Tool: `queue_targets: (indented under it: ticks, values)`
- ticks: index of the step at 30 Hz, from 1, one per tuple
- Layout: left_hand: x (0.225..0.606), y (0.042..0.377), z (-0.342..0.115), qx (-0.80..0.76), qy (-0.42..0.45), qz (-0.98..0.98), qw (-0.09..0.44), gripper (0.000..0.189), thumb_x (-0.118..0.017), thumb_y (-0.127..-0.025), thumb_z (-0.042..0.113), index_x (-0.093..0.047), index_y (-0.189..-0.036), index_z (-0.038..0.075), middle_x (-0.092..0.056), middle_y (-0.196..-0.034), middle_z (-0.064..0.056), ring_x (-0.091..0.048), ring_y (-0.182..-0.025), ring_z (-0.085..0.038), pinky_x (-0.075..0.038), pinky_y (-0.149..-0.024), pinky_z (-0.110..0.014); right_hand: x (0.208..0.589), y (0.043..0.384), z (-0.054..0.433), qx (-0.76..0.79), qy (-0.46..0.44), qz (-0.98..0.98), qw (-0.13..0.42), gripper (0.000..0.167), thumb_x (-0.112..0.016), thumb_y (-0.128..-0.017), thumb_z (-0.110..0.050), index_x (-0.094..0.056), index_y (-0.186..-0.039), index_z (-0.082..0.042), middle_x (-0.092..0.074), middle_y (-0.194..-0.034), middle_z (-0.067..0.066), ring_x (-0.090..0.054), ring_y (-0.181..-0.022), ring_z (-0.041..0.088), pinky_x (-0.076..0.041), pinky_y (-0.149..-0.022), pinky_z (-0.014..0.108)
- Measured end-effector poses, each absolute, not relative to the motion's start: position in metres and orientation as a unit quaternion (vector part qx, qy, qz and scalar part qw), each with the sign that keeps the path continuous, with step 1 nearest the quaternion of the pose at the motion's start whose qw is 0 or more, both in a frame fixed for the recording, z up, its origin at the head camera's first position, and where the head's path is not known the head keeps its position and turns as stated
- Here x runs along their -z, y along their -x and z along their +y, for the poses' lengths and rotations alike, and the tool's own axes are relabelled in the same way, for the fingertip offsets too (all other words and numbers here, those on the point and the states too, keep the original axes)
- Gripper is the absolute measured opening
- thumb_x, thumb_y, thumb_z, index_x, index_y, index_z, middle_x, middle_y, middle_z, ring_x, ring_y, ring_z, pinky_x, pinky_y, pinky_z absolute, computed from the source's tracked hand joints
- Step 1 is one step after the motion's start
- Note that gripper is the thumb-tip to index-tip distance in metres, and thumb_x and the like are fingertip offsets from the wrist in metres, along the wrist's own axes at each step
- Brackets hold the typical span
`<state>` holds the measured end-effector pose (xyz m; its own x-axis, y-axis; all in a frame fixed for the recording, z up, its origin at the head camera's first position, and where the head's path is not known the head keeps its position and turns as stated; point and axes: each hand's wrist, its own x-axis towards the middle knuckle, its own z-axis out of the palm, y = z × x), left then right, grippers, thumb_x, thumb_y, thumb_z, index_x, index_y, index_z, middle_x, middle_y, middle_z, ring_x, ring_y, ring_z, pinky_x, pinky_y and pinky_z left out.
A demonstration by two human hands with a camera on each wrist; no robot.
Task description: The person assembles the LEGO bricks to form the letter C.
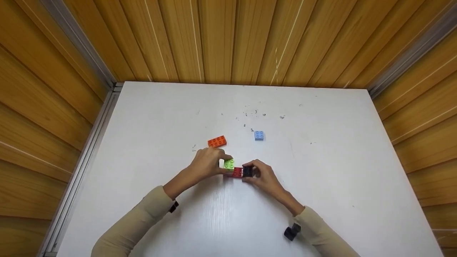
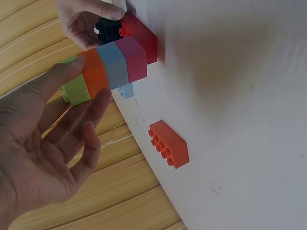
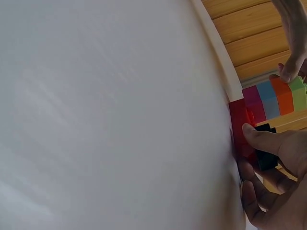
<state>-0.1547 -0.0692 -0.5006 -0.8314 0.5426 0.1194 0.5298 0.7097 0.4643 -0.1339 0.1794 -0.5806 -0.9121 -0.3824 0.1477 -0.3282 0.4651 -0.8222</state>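
Note:
My left hand pinches a stack of bricks between thumb and fingers: light green on top, then orange, blue and magenta at the bottom. That stack stands upright at the left end of a long red brick lying on the table; I cannot tell whether it is pressed fully onto the studs. At the red brick's other end sits a black brick, which my right hand grips from the right. In the right wrist view, the right thumb also lies against the red brick.
An orange-red brick with two rows of studs lies beyond the left hand. Farther right is a small light-blue brick. The white table meets wood-slat walls at its back and sides.

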Motion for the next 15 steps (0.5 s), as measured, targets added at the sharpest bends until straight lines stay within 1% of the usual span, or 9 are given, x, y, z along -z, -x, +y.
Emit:
queue_targets:
  ticks: [4, 7, 11, 15]
  values:
    - [0.503, 0.158, -0.072, -0.262, -0.282, 0.923, 0.026, 0.038, -0.091, -0.076, 0.033, -0.081, -0.109, 0.015, -0.075, -0.089, -0.004, -0.057, -0.063, -0.010, -0.042, -0.053, -0.026, 0.578, 0.139, 0.177, 0.471, 0.210, 0.856, 0.037, 0.041, -0.086, -0.077, -0.004, -0.070, -0.115, -0.004, -0.072, -0.109, 0.012, -0.063, -0.082, 0.017, -0.053, -0.071, 0.023]
    - [0.508, 0.159, -0.077, -0.278, -0.284, 0.917, 0.038, 0.039, -0.088, -0.080, 0.032, -0.078, -0.113, 0.014, -0.076, -0.099, -0.002, -0.067, -0.067, -0.012, -0.048, -0.058, -0.027, 0.575, 0.142, 0.176, 0.468, 0.212, 0.857, 0.047, 0.042, -0.086, -0.078, -0.004, -0.070, -0.116, -0.004, -0.074, -0.111, 0.013, -0.064, -0.082, 0.018, -0.053, -0.072, 0.022]
    - [0.517, 0.153, -0.081, -0.280, -0.305, 0.910, 0.028, 0.041, -0.082, -0.087, 0.033, -0.069, -0.121, 0.014, -0.074, -0.110, -0.001, -0.070, -0.075, -0.015, -0.050, -0.062, -0.029, 0.573, 0.141, 0.177, 0.452, 0.223, 0.863, 0.037, 0.042, -0.086, -0.078, -0.006, -0.071, -0.118, -0.006, -0.075, -0.110, 0.011, -0.062, -0.082, 0.019, -0.050, -0.072, 0.023]
    - [0.528, 0.146, -0.080, -0.285, -0.318, 0.904, 0.009, 0.045, -0.077, -0.091, 0.031, -0.061, -0.129, 0.013, -0.072, -0.113, -0.003, -0.070, -0.078, -0.017, -0.051, -0.064, -0.031, 0.575, 0.137, 0.180, 0.426, 0.225, 0.876, 0.024, 0.043, -0.086, -0.079, -0.008, -0.071, -0.120, -0.007, -0.075, -0.113, 0.010, -0.061, -0.085, 0.019, -0.047, -0.074, 0.025]
